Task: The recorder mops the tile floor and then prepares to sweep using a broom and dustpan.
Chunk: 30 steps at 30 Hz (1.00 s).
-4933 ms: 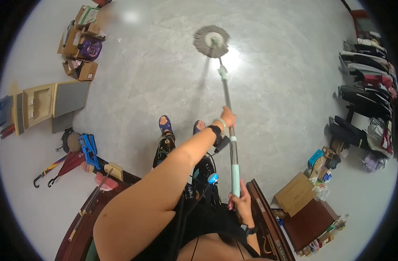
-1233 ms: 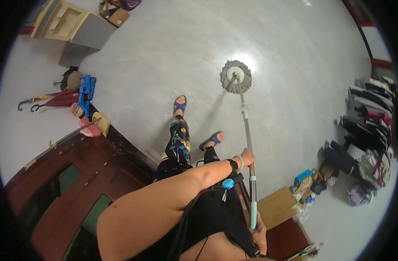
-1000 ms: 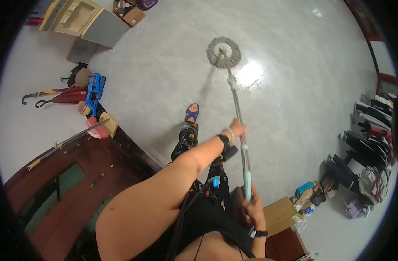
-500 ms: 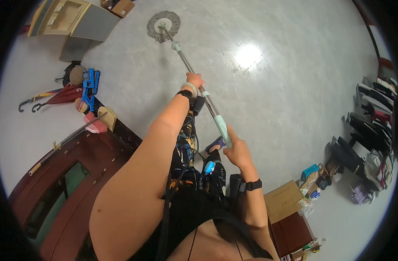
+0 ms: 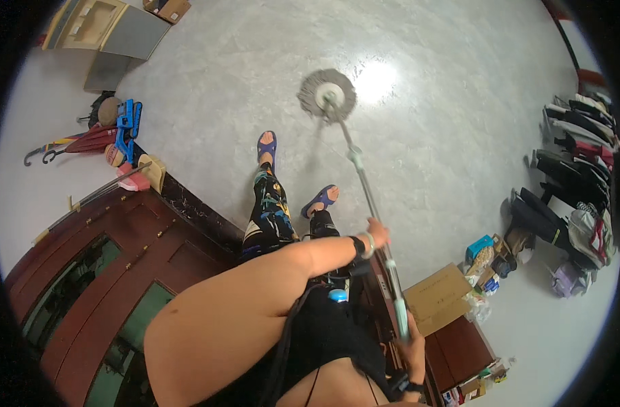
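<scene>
A mop [image 5: 361,173] with a round grey string head lies slantwise across the view, its head flat on the pale grey floor [image 5: 446,156]. My left hand [image 5: 377,233] is wrapped round the metal pole about midway along it. Lower down, my right hand [image 5: 412,349] grips the pale green handle end by my right side. Both wrists wear black bands, and a pale bangle [image 5: 368,245] sits on the left one. My feet, in purple sandals [image 5: 268,150], stand to the left of the pole.
At left are a dark red wooden door [image 5: 120,285], umbrellas [image 5: 86,142] and a blue toy excavator [image 5: 127,125]. A cardboard box [image 5: 437,298] stands near my right hand. Hanging clothes [image 5: 574,169] line the right side. A cabinet [image 5: 113,30] is at far left.
The mop head has swept right and nearer to me. Both hands have moved right and back toward my body with the pole. My left foot now shows farther forward.
</scene>
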Motion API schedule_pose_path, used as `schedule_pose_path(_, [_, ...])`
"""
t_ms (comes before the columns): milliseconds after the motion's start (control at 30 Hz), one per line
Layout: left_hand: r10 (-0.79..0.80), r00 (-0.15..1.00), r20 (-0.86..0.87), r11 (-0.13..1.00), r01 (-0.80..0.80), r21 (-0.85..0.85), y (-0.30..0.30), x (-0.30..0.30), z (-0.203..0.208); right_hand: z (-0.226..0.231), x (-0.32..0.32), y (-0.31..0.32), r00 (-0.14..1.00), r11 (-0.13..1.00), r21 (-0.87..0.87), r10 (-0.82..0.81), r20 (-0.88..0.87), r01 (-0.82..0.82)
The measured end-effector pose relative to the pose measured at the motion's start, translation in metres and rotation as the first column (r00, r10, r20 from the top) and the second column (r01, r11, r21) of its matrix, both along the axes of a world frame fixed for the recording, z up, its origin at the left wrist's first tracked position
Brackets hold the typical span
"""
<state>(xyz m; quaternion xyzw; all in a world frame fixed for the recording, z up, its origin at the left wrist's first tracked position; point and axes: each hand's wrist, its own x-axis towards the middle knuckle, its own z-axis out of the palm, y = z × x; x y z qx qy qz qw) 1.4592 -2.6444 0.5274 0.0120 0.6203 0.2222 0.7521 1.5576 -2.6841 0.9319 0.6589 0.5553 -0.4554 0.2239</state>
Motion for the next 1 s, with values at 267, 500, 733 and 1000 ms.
schedule_pose_path(267, [0.249,0.846,0.472,0.961,-0.276,-0.012,0.020,-0.029,0.106,0.056,-0.037,0.008,0.989,0.999,0.007,-0.051,0.136,0.051])
schedule_pose_path(500, [0.375,0.918,0.128,0.899,-0.394,0.192,0.067,-0.196,0.012,-0.045,-0.138,0.055,0.972,0.969,0.122,0.225,-0.062,-0.217])
schedule_pose_path(733, [0.506,0.792,-0.342,0.862,-0.450,0.233,0.105,-0.457,-0.030,-0.180,-0.316,0.102,0.875,0.904,0.173,0.423,-0.236,-0.390])
schedule_pose_path(1000, [0.587,0.678,-0.441,0.795,-0.586,0.158,0.084,-0.549,-0.046,-0.202,-0.393,0.109,0.788,0.817,0.176,0.576,-0.219,-0.549])
